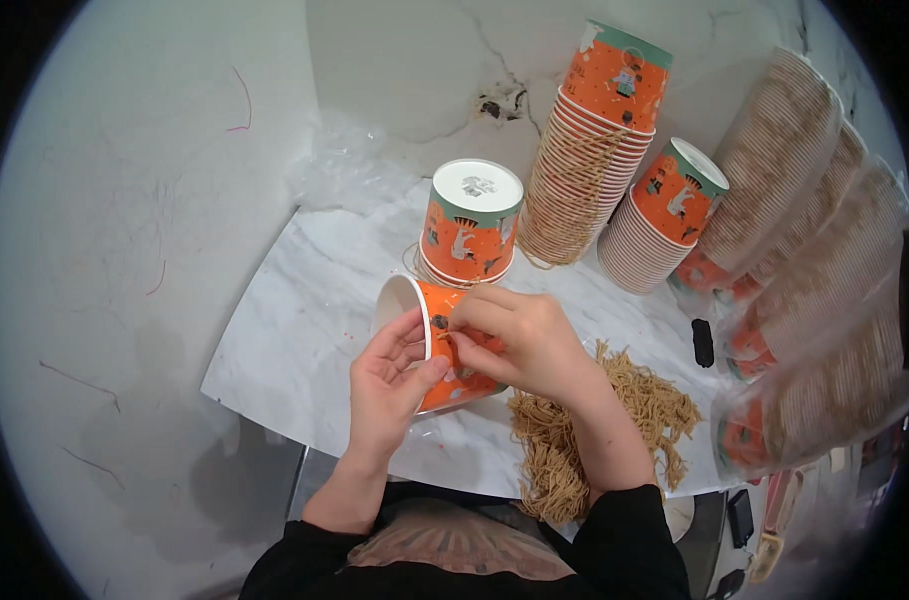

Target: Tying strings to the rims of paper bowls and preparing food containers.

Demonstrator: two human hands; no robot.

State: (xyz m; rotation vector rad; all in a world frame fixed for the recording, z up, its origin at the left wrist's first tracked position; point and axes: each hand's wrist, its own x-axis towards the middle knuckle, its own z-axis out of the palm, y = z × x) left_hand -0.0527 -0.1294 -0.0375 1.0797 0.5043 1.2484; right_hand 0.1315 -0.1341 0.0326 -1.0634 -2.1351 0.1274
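Observation:
An orange printed paper bucket lies on its side above the table, its white-rimmed mouth facing left. My left hand grips it at the rim, fingers inside the mouth and thumb on the outer wall. Against the printed side, the fingers of my right hand are pinched together; what they hold is too small to make out. Under my right forearm lies a loose heap of tan cords. Just beyond the held bucket stands a short upside-down stack of matching buckets, a cord hanging at its left side.
A tall stack of upside-down buckets with cords along it rises at the back, a shorter stack beside it. Several plastic-wrapped bucket stacks line the right. A small black object lies near them. Clear crumpled plastic sits back left.

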